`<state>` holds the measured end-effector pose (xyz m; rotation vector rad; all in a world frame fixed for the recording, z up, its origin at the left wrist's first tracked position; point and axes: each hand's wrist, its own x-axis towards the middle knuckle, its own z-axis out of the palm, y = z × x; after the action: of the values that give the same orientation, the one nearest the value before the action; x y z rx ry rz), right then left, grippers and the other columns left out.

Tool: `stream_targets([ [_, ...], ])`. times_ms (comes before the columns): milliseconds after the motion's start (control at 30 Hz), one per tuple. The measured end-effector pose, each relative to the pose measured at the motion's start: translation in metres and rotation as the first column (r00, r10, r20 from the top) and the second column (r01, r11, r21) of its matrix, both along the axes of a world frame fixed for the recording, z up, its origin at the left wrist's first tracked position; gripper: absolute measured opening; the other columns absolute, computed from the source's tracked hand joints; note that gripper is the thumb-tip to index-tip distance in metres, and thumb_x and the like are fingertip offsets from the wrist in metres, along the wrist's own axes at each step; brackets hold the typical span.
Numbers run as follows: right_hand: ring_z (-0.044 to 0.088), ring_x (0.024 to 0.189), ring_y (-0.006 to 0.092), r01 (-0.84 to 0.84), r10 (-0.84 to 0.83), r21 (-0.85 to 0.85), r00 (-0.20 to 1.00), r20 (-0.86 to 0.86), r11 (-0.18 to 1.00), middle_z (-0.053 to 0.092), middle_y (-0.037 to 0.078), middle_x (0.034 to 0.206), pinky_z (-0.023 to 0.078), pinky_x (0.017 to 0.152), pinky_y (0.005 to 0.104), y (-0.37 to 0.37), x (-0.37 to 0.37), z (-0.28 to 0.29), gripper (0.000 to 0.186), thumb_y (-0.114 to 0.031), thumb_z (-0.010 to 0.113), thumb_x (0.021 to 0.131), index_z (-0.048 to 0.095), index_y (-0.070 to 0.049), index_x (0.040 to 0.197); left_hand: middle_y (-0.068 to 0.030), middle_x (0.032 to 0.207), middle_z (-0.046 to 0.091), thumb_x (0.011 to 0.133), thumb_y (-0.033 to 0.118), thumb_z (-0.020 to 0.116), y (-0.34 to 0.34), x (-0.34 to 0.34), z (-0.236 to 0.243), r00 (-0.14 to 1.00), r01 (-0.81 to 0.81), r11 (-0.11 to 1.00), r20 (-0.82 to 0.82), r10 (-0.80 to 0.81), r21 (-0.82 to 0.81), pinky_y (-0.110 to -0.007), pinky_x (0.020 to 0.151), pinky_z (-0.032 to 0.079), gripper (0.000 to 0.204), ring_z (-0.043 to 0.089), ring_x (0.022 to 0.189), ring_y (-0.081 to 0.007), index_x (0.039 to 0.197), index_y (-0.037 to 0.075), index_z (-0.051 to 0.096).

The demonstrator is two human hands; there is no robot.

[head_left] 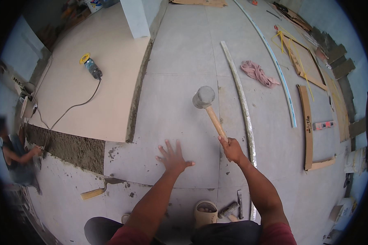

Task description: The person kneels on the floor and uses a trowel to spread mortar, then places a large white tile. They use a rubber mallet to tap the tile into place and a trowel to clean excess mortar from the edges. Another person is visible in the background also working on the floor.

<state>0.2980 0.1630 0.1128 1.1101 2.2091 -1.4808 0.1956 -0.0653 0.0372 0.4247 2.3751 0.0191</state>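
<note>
My left hand [172, 161] is open, fingers spread over the large grey floor tile [159, 106], on or just above its surface. My right hand [232, 149] grips the wooden handle of a rubber mallet [204, 97], its grey head held above the tile. Left of this tile lies a strip of wet mortar [73, 148]. A trowel [93, 193] with a wooden handle rests near my left forearm. By my feet are a hammer [227, 210] and a chisel [240, 204]. A long metal straightedge [239, 94] lies right of the mallet.
A person [16, 159] crouches at the left, working at the mortar. A power tool [90, 67] with a cord lies on the raised beige platform [69, 106] beside a white pillar [135, 20]. Rightward lie a pink cloth [259, 73], a pipe [282, 81], cardboard strips [304, 126] and buckets [353, 161].
</note>
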Motion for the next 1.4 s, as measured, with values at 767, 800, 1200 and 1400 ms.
stream_targets([
  [767, 0.043, 0.051, 0.0082, -0.068, 0.117, 0.191, 0.959, -0.258, 0.979, 0.046, -0.002, 0.057, 0.036, 0.049, 0.0254, -0.023, 0.146, -0.034, 0.06, -0.057, 0.058, 0.096, 0.049, -0.008, 0.063, -0.0298, 0.162, -0.008, 0.073, 0.082, 0.061, -0.058, 0.073, -0.032, 0.96, -0.069, 0.985, -0.257, 0.108, 0.156, -0.067, 0.116, -0.005, 0.131, -0.012, 0.149, -0.0481, 0.158, 0.0, 0.003],
  [800, 0.042, 0.051, 0.0081, -0.164, 0.177, 0.254, 0.984, -0.029, 0.953, 0.046, -0.002, 0.057, 0.035, 0.049, 0.025, -0.025, 0.145, -0.04, 0.06, -0.057, 0.058, 0.096, 0.049, -0.008, 0.063, -0.0292, 0.162, -0.006, 0.074, 0.082, 0.06, -0.062, 0.072, -0.038, 0.933, -0.056, 0.979, -0.339, 0.121, 0.196, -0.065, 0.117, -0.006, 0.13, -0.011, 0.15, -0.0474, 0.158, 0.0, 0.005],
  [1200, 0.05, 0.054, 0.0094, -0.235, 0.307, 0.367, 0.94, -0.151, 0.9, 0.047, 0.002, 0.054, 0.04, 0.048, 0.0268, -0.045, 0.162, -0.039, 0.057, -0.052, 0.051, 0.101, 0.046, -0.007, 0.067, -0.0332, 0.161, -0.003, 0.075, 0.085, 0.055, -0.067, 0.072, -0.048, 0.916, -0.05, 0.973, -0.378, 0.135, 0.227, -0.068, 0.116, -0.004, 0.13, -0.009, 0.149, -0.0495, 0.157, -0.004, 0.007],
  [1400, 0.039, 0.048, 0.0065, -0.031, -0.013, -0.095, 0.904, -0.428, 0.995, 0.043, -0.001, 0.055, 0.032, 0.045, 0.024, -0.048, 0.076, 0.05, 0.057, -0.052, 0.048, 0.103, 0.048, -0.008, 0.067, -0.0318, 0.161, -0.011, 0.075, 0.086, 0.052, -0.08, 0.064, -0.043, 0.917, -0.092, 0.973, -0.364, 0.165, 0.211, -0.067, 0.115, -0.007, 0.131, -0.016, 0.148, -0.0489, 0.157, -0.002, 0.001],
])
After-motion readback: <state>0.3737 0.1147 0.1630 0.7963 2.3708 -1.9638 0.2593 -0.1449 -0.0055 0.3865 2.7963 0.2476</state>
